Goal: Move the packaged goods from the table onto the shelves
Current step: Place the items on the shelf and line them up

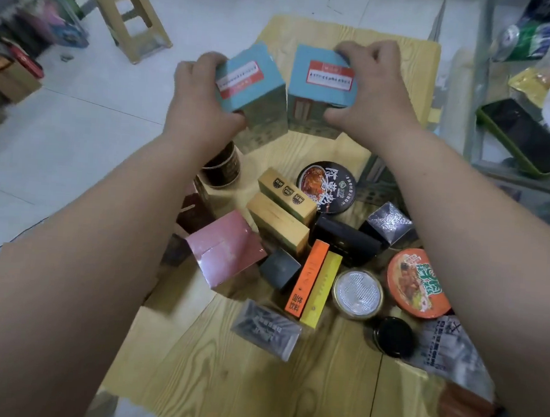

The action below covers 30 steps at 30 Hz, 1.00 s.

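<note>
Two light-blue boxes with red-and-white labels are held above the far half of the wooden table (254, 386). My left hand (200, 95) grips the left blue box (258, 103), which is tilted. My right hand (372, 94) grips the right blue box (321, 91) from its top and right side. Below my arms lie several packaged goods: a black noodle bowl (325, 186), yellow boxes (283, 209), a pink box (228, 247), an orange box (309, 276), an orange noodle bowl (418, 283), and a foil-lidded jar (357, 294).
A glass shelf (485, 164) stands at the right, holding a phone in a green case (529, 138), green bottles (526, 40) and packets. A tan plastic stool (128, 12) is on the floor at the far left. Boxes (12, 76) are stacked at the left edge.
</note>
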### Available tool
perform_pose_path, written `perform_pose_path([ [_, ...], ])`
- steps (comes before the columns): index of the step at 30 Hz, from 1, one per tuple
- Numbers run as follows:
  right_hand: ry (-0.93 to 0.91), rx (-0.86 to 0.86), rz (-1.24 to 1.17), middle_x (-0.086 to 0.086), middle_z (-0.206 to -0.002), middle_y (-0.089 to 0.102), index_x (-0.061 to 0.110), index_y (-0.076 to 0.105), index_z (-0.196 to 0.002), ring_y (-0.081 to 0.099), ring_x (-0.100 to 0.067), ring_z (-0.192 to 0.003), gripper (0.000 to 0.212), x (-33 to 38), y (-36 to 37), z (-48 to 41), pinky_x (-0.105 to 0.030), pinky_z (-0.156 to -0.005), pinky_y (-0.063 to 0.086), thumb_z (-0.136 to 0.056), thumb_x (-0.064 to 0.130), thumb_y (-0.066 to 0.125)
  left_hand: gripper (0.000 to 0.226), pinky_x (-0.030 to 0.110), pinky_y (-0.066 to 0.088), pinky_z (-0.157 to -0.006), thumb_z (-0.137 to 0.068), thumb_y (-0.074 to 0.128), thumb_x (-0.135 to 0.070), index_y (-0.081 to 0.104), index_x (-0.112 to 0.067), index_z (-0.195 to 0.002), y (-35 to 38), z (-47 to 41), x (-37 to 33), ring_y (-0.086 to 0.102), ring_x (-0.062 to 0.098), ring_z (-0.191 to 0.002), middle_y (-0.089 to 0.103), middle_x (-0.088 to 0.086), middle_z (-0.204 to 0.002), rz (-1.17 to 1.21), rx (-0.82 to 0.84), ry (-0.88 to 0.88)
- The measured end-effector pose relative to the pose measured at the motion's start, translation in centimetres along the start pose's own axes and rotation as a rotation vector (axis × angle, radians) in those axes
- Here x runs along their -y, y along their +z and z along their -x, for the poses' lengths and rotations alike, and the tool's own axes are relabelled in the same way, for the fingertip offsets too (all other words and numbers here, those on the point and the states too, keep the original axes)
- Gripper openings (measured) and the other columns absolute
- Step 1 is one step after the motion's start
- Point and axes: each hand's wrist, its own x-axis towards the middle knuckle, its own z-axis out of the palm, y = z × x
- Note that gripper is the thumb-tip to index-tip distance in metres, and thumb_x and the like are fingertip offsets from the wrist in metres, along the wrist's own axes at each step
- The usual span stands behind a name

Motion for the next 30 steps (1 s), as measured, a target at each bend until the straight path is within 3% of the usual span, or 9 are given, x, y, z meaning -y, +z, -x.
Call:
perform_pose_path([
  [2, -0.022, -0.011, -0.076, -0.003, -0.127, 0.033, 0.027, 0.046, -0.144, 0.041, -0.012, -0.110, 0.074, 1.8, -1.3, 0.9, 0.003, -0.082, 0.033, -0.076, 0.019, 0.075, 0.072, 0.018, 0.050, -0.091, -0.077, 0.077, -0.017, 0.044, -0.026, -0.141, -2.3, 1.2, -0.2, 0.049, 0.010, -0.117, 0.042, 0.003, -0.134, 0.169, -0.043, -0.028],
  [5, -0.075, -0.015, -0.168, -0.001, -0.127, 0.038, 0.028, 0.048, -0.142, 0.046, -0.003, -0.105, 0.072, 5.2, -3.0, 2.5, 0.005, -0.084, 0.034, -0.076, 0.017, 0.074, 0.072, 0.020, 0.056, -0.089, -0.074, 0.075, -0.017, 0.049, -0.029, -0.140, -6.4, 3.8, 0.5, 0.059, 0.010, -0.115, 0.054, 0.000, -0.131, 0.417, -0.063, -0.063],
  [10, -0.079, 0.038, -0.579, 0.001, -0.122, 0.059, 0.028, 0.051, -0.135, 0.062, -0.010, -0.110, 0.065, 12.6, -4.1, 7.3, -0.025, -0.086, 0.057, -0.079, 0.015, 0.080, 0.067, 0.043, 0.058, -0.092, -0.077, 0.075, -0.012, 0.045, -0.017, -0.137, -14.6, 10.7, 3.2, 0.067, 0.024, -0.113, 0.060, 0.011, -0.130, 0.790, -0.091, -0.110],
  [14, -0.015, 0.166, -0.856, -0.002, -0.123, 0.059, 0.024, 0.052, -0.136, 0.064, -0.023, -0.112, 0.072, 19.6, -2.1, 12.2, -0.041, -0.089, 0.059, -0.072, 0.019, 0.085, 0.058, 0.040, 0.059, -0.079, -0.089, 0.066, -0.014, 0.040, -0.011, -0.140, -19.9, 18.7, 6.1, 0.071, 0.026, -0.104, 0.061, 0.014, -0.130, 0.959, -0.190, -0.206],
  [16, 0.023, 0.262, -0.931, -0.004, -0.129, 0.059, 0.028, 0.052, -0.134, 0.064, -0.026, -0.115, 0.073, 23.2, -0.2, 15.0, -0.042, -0.085, 0.060, -0.069, 0.028, 0.084, 0.054, 0.043, 0.060, -0.077, -0.096, 0.062, -0.015, 0.036, -0.008, -0.143, -22.1, 23.3, 8.1, 0.073, 0.029, -0.101, 0.065, 0.016, -0.125, 1.035, -0.242, -0.256],
  [19, 0.054, 0.412, -1.031, -0.003, -0.127, 0.060, 0.027, 0.049, -0.138, 0.068, -0.024, -0.109, 0.058, 27.6, 3.4, 19.6, -0.041, -0.086, 0.059, -0.087, 0.021, 0.075, 0.049, 0.052, 0.060, -0.084, -0.101, 0.060, -0.026, 0.039, -0.006, -0.141, -25.3, 30.3, 11.0, 0.070, 0.034, -0.107, 0.067, 0.020, -0.126, 1.055, -0.338, -0.375],
  [24, 0.163, 0.591, -0.991, -0.006, -0.110, 0.070, 0.023, 0.047, -0.125, 0.073, -0.022, -0.090, 0.056, 35.6, 9.9, 27.8, -0.054, -0.089, 0.058, -0.084, 0.045, 0.077, 0.062, 0.057, 0.059, -0.083, -0.092, 0.067, -0.043, 0.048, -0.006, -0.137, -30.1, 42.6, 15.5, 0.072, 0.038, -0.102, 0.070, 0.021, -0.119, 1.073, -0.493, -0.664],
  [26, 0.188, 0.654, -0.902, -0.007, -0.109, 0.070, 0.023, 0.048, -0.118, 0.073, -0.026, -0.092, 0.070, 38.9, 12.1, 30.8, -0.057, -0.086, 0.058, -0.069, 0.063, 0.079, 0.050, 0.058, 0.059, -0.084, -0.089, 0.061, -0.035, 0.061, -0.001, -0.125, -31.5, 47.0, 16.5, 0.072, 0.041, -0.100, 0.069, 0.028, -0.116, 1.076, -0.525, -0.748],
  [30, 0.150, 0.857, -0.834, -0.012, -0.109, 0.070, 0.014, 0.054, -0.118, 0.074, -0.029, -0.088, 0.081, 45.6, 15.3, 35.9, -0.051, -0.077, 0.062, -0.066, 0.071, 0.079, 0.024, 0.040, 0.063, -0.065, -0.096, 0.051, -0.020, 0.071, -0.007, -0.093, -34.2, 55.2, 18.2, 0.076, 0.030, -0.076, 0.076, 0.021, -0.095, 1.083, -0.716, -0.890],
])
